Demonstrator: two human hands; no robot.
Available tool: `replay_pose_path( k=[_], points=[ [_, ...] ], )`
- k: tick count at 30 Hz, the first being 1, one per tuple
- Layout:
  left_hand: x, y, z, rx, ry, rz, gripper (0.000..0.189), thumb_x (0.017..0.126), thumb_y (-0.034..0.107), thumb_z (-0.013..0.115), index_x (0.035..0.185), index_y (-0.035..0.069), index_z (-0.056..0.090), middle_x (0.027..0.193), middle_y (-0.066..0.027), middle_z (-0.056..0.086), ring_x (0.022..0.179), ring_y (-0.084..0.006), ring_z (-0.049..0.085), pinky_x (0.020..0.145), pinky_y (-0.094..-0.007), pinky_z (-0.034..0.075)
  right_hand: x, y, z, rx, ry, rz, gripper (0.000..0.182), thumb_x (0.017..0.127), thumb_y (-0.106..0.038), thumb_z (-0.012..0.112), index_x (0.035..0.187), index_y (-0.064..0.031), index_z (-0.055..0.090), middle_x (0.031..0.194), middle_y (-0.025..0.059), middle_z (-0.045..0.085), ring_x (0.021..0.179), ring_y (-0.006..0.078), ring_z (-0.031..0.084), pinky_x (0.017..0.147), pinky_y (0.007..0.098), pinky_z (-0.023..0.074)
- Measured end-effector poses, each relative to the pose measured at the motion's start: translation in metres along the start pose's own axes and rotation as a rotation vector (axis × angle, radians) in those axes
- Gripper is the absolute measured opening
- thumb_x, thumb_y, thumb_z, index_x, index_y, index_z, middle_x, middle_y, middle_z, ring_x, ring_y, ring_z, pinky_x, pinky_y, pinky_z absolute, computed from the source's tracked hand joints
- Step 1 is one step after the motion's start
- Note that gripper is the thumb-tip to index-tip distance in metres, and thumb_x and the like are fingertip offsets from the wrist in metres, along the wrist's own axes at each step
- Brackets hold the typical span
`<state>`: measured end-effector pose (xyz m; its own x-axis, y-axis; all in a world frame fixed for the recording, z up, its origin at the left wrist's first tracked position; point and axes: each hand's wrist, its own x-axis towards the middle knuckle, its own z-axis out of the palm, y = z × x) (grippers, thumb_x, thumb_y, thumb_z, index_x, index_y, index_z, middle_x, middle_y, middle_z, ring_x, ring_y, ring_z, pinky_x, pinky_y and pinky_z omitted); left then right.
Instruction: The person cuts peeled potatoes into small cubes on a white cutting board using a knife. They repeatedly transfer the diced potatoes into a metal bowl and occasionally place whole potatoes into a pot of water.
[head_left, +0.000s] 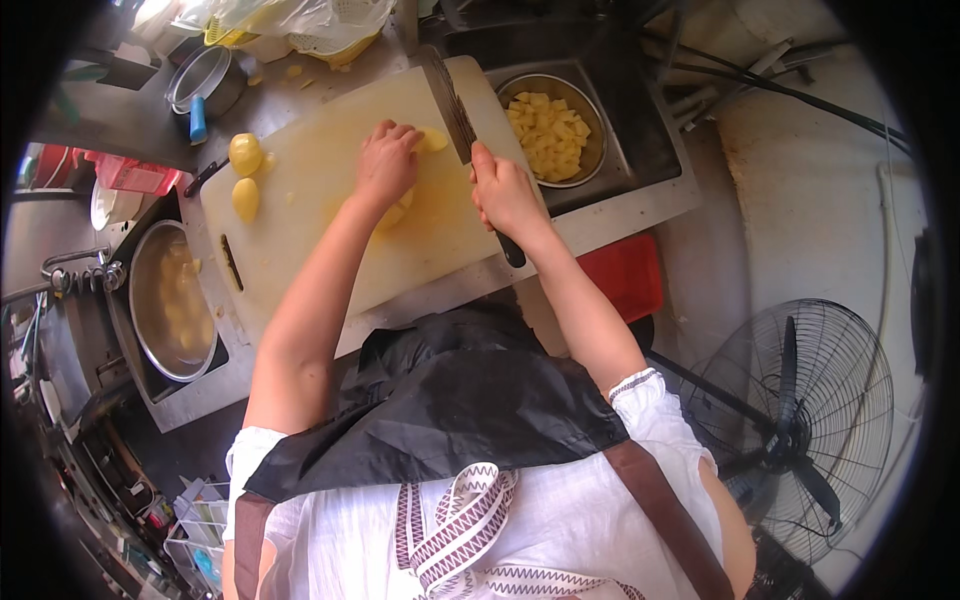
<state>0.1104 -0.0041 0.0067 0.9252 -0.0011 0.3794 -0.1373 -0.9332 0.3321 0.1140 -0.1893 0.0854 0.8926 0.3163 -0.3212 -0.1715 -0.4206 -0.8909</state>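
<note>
My right hand (504, 189) grips the black handle of a wide-bladed kitchen knife (448, 101), its blade pointing away over the right part of a white cutting board (315, 157). Beside the blade, my left hand (388, 161) rests with bent fingers at a piece of peeled potato (433, 140); whether it grips the piece is hard to tell. Another yellow piece (395, 212) lies partly hidden by my left wrist. Two whole peeled potatoes (245, 176) sit at the board's left end. Right of the board, a round metal bowl (598, 142) holds potato chunks (547, 135).
A metal basin (139, 300) with potatoes in liquid stands at the left in a sink. A blue-handled pot (198, 118) and yellow baskets (341, 54) are behind the board. A small knife (204, 178) lies at its left edge. A floor fan (787, 435) stands at the right.
</note>
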Motion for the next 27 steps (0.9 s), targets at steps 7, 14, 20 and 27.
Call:
replay_pose_path(
  k=[7,14,20,27],
  points=[
    [0.005,0.005,0.007,-0.045,-0.027,-0.09,0.019,0.073,0.016,0.062,0.09,0.008,0.064,0.098,-0.0061,0.06,0.101,-0.0256,0.05,0.082,-0.0372,0.043,-0.007,0.002,-0.008,0.013,-0.015,0.055,0.048,0.094,-0.043,0.034,0.074,-0.0009,0.045,0.047,0.0016,0.042,0.035,0.01,0.041,0.033,0.0258,0.0349],
    [0.015,0.006,0.015,0.04,-0.259,-0.141,0.009,0.074,0.014,0.063,0.078,0.008,0.066,0.086,-0.0066,0.064,0.093,-0.0287,0.054,0.081,-0.036,0.044,-0.005,-0.005,-0.012,0.038,0.016,0.025,0.048,0.094,-0.043,0.035,0.075,-0.0009,0.046,0.047,0.0019,0.043,0.035,0.0099,0.042,0.033,0.0255,0.0353],
    [0.0,0.011,0.016,-0.121,0.026,-0.12,0.008,0.072,0.013,0.063,0.078,0.007,0.066,0.086,-0.0067,0.064,0.093,-0.0284,0.054,0.081,-0.036,0.044,0.006,0.003,-0.006,-0.192,0.016,-0.076,0.052,0.094,-0.04,0.034,0.077,0.0052,0.054,0.066,0.0196,0.054,0.063,0.0315,0.053,0.058,0.0378,0.043],
    [-0.007,-0.005,0.005,-0.148,0.044,-0.057,0.01,0.073,0.009,0.061,0.081,0.006,0.065,0.089,-0.0082,0.062,0.093,-0.0289,0.053,0.081,-0.0357,0.044,0.024,0.004,-0.004,-0.288,-0.204,0.232,0.056,0.093,-0.041,0.034,0.075,0.007,0.055,0.067,0.022,0.058,0.068,0.032,0.061,0.064,0.0411,0.0479]
  ],
)
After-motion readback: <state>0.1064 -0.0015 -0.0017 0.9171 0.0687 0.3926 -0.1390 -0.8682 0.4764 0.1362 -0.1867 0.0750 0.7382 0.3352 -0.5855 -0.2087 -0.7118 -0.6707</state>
